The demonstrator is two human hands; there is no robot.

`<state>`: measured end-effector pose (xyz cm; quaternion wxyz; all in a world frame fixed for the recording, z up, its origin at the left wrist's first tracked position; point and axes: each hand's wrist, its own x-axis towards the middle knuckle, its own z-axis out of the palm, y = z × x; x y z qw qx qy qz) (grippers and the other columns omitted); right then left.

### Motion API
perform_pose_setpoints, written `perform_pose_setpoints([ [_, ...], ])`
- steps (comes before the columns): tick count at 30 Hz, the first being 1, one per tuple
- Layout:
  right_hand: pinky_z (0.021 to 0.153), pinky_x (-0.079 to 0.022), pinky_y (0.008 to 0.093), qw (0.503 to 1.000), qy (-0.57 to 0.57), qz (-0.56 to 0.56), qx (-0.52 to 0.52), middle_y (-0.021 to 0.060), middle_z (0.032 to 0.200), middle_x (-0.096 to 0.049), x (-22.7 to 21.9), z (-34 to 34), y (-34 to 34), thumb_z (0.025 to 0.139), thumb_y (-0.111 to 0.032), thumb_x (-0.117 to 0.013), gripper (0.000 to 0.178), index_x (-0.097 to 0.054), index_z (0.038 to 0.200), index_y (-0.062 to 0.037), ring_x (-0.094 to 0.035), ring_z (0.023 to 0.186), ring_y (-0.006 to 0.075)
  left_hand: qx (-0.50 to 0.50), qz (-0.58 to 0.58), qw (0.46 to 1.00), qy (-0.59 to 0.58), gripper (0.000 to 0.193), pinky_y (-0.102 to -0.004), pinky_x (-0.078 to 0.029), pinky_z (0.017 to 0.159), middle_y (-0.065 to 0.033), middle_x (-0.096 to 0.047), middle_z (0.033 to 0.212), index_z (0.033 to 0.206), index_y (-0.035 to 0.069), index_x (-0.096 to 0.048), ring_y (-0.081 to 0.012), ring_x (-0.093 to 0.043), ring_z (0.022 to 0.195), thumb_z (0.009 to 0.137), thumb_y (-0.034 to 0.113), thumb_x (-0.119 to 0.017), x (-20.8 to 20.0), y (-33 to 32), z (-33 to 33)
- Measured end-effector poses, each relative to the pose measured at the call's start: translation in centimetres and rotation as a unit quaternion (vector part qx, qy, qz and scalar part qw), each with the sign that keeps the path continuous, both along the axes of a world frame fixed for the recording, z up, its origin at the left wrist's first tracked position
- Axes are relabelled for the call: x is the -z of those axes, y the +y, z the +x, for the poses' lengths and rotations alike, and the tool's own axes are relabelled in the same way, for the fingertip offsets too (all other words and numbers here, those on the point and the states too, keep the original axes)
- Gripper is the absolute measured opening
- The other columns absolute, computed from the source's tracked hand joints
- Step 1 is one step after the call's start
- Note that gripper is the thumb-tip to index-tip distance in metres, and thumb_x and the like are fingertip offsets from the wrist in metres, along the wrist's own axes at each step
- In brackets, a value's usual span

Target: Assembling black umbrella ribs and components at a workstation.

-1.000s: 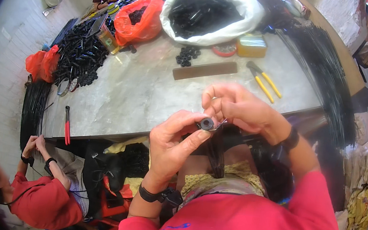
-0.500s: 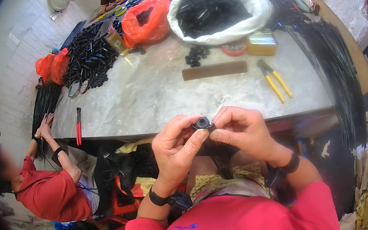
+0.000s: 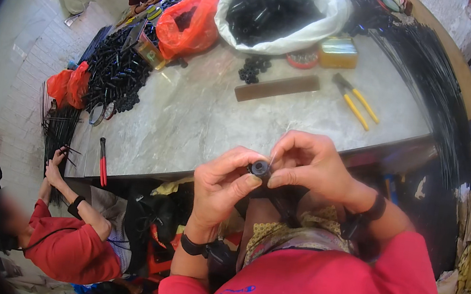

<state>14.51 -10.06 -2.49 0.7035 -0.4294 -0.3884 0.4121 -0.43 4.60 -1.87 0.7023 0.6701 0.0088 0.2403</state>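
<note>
We pinch a black cap (image 3: 259, 168) between left hand (image 3: 224, 186) and right hand (image 3: 307, 164), frame centre. Upper middle: white sack (image 3: 321, 11) of black parts, orange bag (image 3: 189, 23), yellow box (image 3: 338, 53).

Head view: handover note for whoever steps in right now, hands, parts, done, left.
Left hand: pinching a small black round part in front of the chest, below the table edge.
Right hand: fingertips on the same part, pinching something thin at its top; too small to tell what.
Parts: loose black pieces mid-table, white sack of black parts behind them, long black rods at right. Yellow-handled pliers and a brown bar lie untouched.
Done: one part in hand.
Left: fitting on that part looks unfinished; many parts remain.
</note>
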Motion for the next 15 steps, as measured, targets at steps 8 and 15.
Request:
perform_pose_setpoints([
  [8, 0.06, -0.053, 0.0197, 0.993, 0.092, -0.051, -0.06, 0.0033, 0.081, -0.067, 0.1, 0.6, 0.4, 0.086, -0.007, -0.075, 0.017, -0.065, 0.096, 0.0002, -0.064, 0.069, 0.0068, -0.044, 0.016, 0.998, 0.035, 0.027, -0.0275, -0.046, 0.077, -0.0114, -0.066, 0.097, 0.106, -0.007, -0.069, -0.0172, -0.06, 0.086, 0.082, 0.005, -0.075, -1.1, -0.3, -0.1],
  [15, 0.06, -0.055, 0.0206, 0.984, 0.11, -0.067, -0.126, 0.0051, 0.08, -0.067, -0.3, 1.8, 0.6, 0.087, -0.009, -0.074, 0.019, -0.062, 0.097, 0.0017, -0.065, 0.067, 0.0082, -0.029, 0.06, 0.998, -0.01, 0.026, -0.0248, -0.052, 0.072, -0.0118, -0.066, 0.1, 0.112, -0.005, -0.067, -0.0145, -0.062, 0.085, 0.086, -0.004, -0.07, -0.3, -0.5, 0.0],
])
